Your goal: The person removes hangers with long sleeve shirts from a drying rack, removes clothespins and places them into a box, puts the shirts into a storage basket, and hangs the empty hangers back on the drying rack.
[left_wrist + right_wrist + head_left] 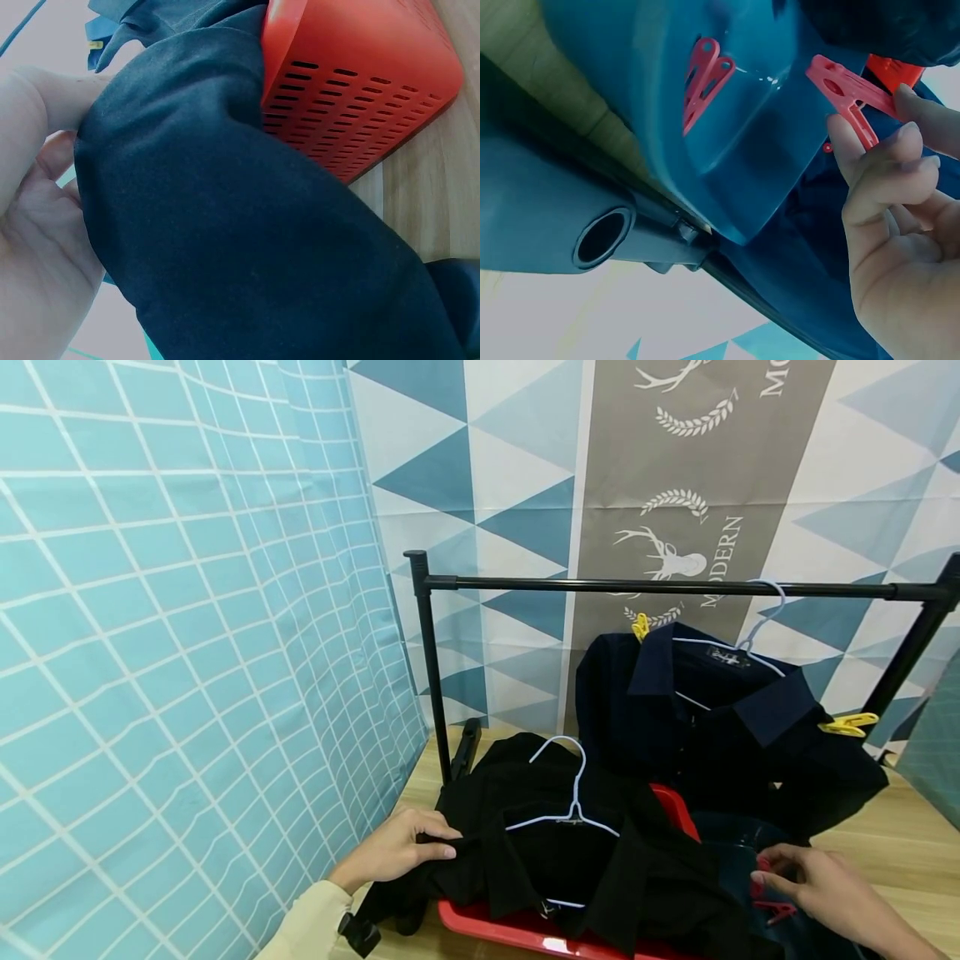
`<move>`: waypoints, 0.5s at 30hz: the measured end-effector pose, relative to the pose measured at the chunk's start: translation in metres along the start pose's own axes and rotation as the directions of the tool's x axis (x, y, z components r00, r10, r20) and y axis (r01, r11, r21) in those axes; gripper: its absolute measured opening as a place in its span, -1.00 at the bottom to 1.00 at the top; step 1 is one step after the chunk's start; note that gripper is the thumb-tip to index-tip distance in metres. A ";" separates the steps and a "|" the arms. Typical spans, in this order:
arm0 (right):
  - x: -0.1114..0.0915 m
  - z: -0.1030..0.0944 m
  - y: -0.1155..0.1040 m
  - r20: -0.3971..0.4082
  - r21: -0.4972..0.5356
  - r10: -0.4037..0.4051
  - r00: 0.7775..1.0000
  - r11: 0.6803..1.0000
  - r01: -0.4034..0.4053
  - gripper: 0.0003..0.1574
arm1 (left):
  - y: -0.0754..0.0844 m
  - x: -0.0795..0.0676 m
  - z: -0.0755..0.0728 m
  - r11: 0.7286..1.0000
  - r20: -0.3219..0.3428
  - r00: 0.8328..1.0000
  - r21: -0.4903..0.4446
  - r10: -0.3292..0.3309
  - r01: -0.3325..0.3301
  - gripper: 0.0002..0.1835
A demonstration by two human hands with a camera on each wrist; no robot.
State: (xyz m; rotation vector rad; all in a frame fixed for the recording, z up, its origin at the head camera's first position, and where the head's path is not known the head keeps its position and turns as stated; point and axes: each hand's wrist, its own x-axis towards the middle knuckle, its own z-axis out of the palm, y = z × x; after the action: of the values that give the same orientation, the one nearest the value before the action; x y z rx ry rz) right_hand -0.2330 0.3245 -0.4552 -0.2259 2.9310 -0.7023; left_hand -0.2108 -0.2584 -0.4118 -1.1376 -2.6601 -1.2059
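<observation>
My left hand (408, 847) pinches the left-side shoulder of a black collared shirt (645, 868) between thumb and fingers. A pale lavender hanger (576, 810) sits inside its collar, its hook standing up free. In the left wrist view the cloth (247, 195) bulges in front of the fingertips and partly hides them. On the right, my right hand (832, 889) pinches a pink-red clothespin (847, 94) between thumb and fingers, above a dark blue basin (656, 112). A second clothespin (705, 82) of that colour lies in the basin.
Beneath the black shirt stands a red slotted basket (375, 67). Behind it, a navy shirt (645, 727) hangs on a hanger from a black rack (540, 584), with yellow clothespins (847, 724) at both shoulders. A blue tiled-pattern sheet (187, 652) rises at left.
</observation>
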 end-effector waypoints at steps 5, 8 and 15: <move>0.001 0.003 0.005 0.011 -0.020 -0.012 1.000 1.000 0.012 -0.46 | 0.000 0.000 0.000 1.000 -0.002 1.000 -0.005 -0.007 0.007 -0.76; 0.001 0.005 0.005 0.017 -0.029 -0.007 1.000 1.000 0.008 -0.50 | 0.000 0.000 0.000 1.000 -0.003 1.000 -0.009 -0.018 0.018 -0.76; 0.001 0.012 0.007 0.031 -0.005 -0.012 0.999 1.000 0.013 -0.67 | 0.000 0.000 0.000 1.000 0.000 1.000 -0.006 -0.025 0.025 -0.76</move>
State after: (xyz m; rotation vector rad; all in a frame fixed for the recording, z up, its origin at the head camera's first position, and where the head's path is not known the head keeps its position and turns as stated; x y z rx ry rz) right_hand -0.2334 0.3250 -0.4694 -0.2536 2.9045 -0.6863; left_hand -0.2106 -0.2587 -0.4123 -1.1078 -2.6803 -1.2193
